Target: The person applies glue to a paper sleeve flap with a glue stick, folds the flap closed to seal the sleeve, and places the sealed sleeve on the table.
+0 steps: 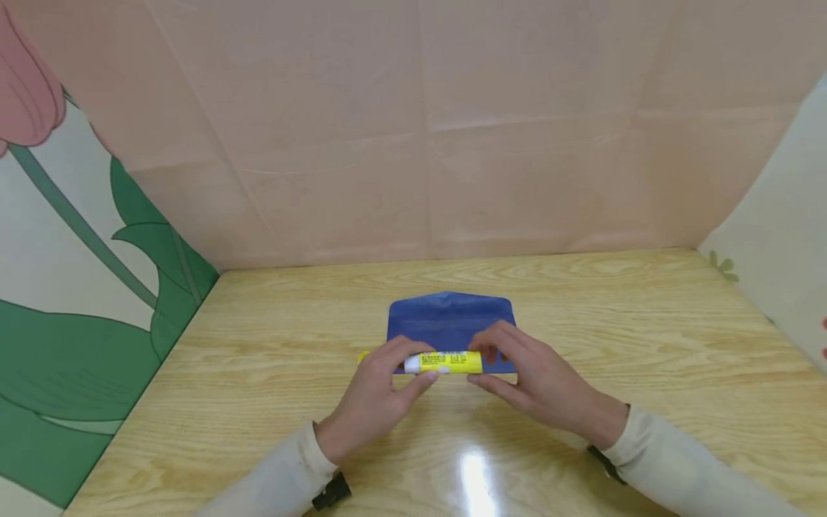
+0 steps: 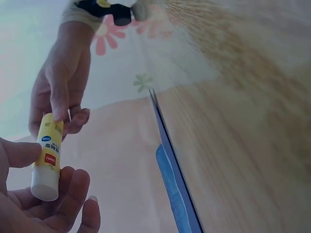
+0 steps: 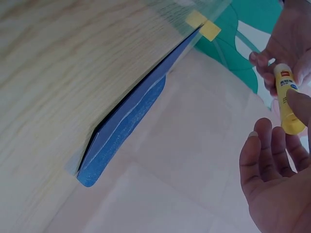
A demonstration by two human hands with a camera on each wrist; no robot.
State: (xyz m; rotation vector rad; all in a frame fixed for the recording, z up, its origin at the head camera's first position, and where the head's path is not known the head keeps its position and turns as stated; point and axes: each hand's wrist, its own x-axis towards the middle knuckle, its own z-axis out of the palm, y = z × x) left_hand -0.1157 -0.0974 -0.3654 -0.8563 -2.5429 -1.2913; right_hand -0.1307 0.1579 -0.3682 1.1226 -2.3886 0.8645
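A yellow glue stick (image 1: 450, 362) with a white cap lies level between both hands, above the near edge of a dark blue envelope (image 1: 446, 316). My left hand (image 1: 380, 391) pinches it at the white-capped end with thumb and fingers. At the plain yellow end, my right hand (image 1: 539, 370) holds it between thumb and fingertips. The cap (image 2: 45, 184) is on the glue stick, as the left wrist view shows. The envelope rests on the table with its flap (image 3: 124, 136) opened out on the far side; the hands hide parts of its near edge.
A small yellow piece (image 1: 363, 355) shows at the envelope's left end, mostly hidden by the left hand. The wood-grain table (image 1: 271, 323) meets a pinkish-beige covering (image 1: 336, 179) at the back. Panels with plant prints (image 1: 84, 345) stand at the sides.
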